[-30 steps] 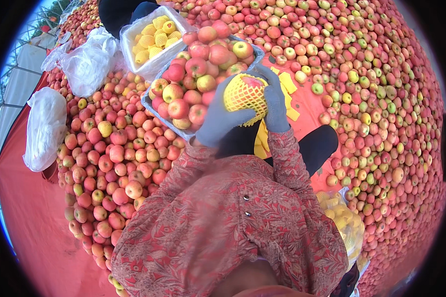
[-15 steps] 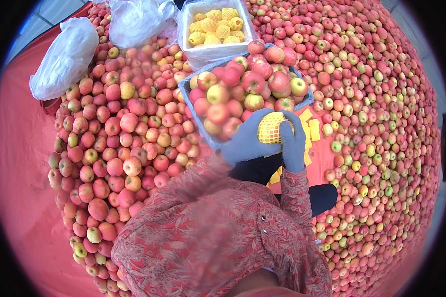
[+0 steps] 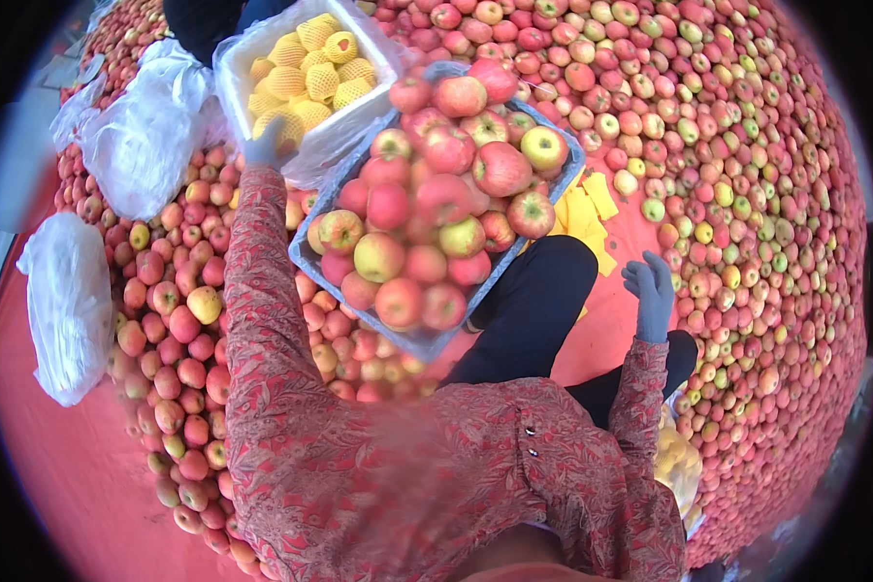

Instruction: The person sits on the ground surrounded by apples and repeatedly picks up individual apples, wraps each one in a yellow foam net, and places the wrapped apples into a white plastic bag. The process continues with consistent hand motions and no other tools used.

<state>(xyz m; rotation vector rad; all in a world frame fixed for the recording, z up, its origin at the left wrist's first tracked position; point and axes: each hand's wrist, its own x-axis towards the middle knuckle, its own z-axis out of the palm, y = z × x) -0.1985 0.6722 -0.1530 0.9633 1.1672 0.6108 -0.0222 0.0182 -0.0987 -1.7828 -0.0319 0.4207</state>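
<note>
My left hand (image 3: 265, 145), in a grey glove, reaches to the near left corner of a white plastic-lined box (image 3: 338, 136). Its fingers are closed around an apple in a yellow foam net (image 3: 282, 123), partly hidden by the glove. Several more netted apples (image 3: 315, 80) fill that box. My gloved right hand (image 3: 652, 296) hovers above the red sheet by my knee, fingers loosely apart and nothing in them. Between the two hands stands a blue-lined crate (image 3: 496, 279) heaped with bare red apples (image 3: 448, 150). Flat yellow foam nets (image 3: 584, 213) lie right of this crate.
Loose apples (image 3: 747, 242) cover the ground to the right, and another heap (image 3: 179, 354) lies on the left. White plastic bags (image 3: 141, 145) and a bundled bag (image 3: 65, 306) rest at the left. Dark clothing of another person (image 3: 204, 24) shows beyond the box.
Both hands were together around a netted apple by the crate. My left hand has carried it left to the white box, while my right hand has let go and moved right. The view has shifted.
</note>
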